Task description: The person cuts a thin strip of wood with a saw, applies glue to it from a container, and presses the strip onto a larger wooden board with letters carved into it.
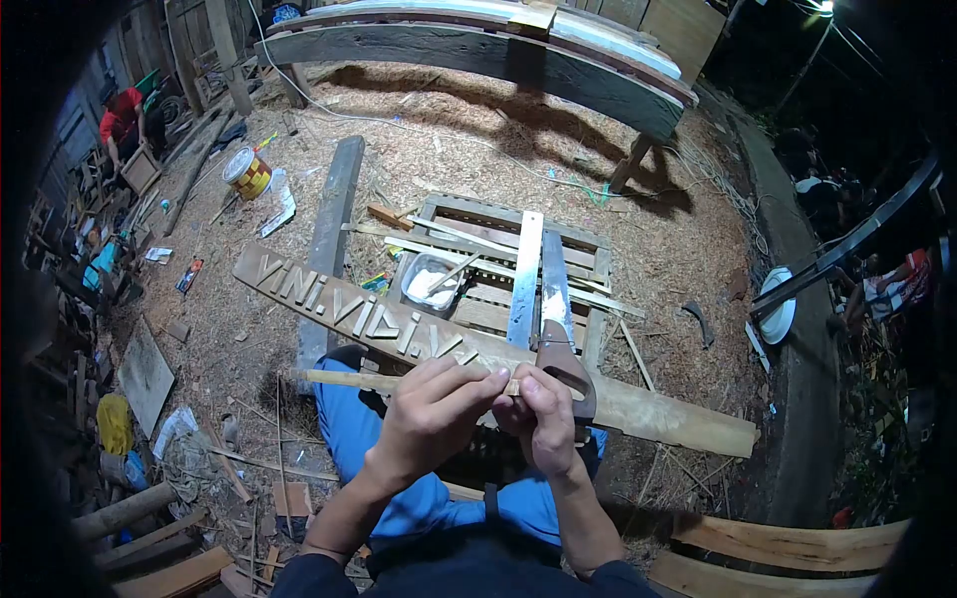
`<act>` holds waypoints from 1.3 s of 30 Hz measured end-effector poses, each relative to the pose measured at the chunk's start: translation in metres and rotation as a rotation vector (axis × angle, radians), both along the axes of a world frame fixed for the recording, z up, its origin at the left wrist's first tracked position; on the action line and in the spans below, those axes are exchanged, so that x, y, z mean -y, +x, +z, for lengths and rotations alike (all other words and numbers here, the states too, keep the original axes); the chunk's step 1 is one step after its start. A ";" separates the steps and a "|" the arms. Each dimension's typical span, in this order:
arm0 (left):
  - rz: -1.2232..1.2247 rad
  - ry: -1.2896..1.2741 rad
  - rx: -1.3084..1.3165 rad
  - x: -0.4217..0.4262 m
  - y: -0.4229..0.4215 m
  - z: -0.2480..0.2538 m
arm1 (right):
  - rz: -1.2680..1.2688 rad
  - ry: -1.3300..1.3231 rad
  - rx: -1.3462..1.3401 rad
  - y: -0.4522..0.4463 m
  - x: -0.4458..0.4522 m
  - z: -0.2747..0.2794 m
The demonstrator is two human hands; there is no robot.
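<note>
My left hand (pixel 434 414) is closed around a thin wooden strip (pixel 344 379) that sticks out to the left. Fingertips of my right hand (pixel 543 424) pinch at the strip's right end; whether that bit is a separate small piece I cannot tell. Just beyond both hands lies a long wooden board (pixel 668 414) with raised wooden letters (pixel 374 324) reading "VINI.VIDI.V", the rest covered by my hands. A handsaw (pixel 558 309) rests with its handle on the board, beside a flat metal straightedge (pixel 525 274). Behind the letters sits a plastic tub (pixel 431 282) of white paste with a stick in it.
A slatted wooden frame (pixel 588 259) supports thin strips and the tools. A long workbench (pixel 469 50) stands at the back. A paint bucket (pixel 247 172) is at left, a white basin (pixel 777 305) at right. Another person (pixel 122 115) crouches far left. Wood shavings cover the ground.
</note>
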State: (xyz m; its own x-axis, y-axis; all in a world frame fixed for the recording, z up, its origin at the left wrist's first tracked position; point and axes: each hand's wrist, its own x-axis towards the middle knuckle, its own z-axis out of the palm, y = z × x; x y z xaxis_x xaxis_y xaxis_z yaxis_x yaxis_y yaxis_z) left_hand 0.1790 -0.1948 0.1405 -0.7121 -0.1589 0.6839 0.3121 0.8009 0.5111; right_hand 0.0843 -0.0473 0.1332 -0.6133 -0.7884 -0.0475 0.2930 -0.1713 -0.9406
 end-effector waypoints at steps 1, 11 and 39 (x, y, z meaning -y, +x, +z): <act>0.021 0.000 -0.008 -0.002 0.000 0.001 | -0.031 -0.019 0.022 0.001 0.001 -0.004; -0.005 0.012 -0.023 -0.006 -0.001 -0.006 | -0.122 -0.093 0.122 0.010 0.000 -0.014; 0.012 -0.076 0.236 -0.002 -0.002 -0.012 | -0.212 0.450 -1.231 -0.018 -0.015 -0.007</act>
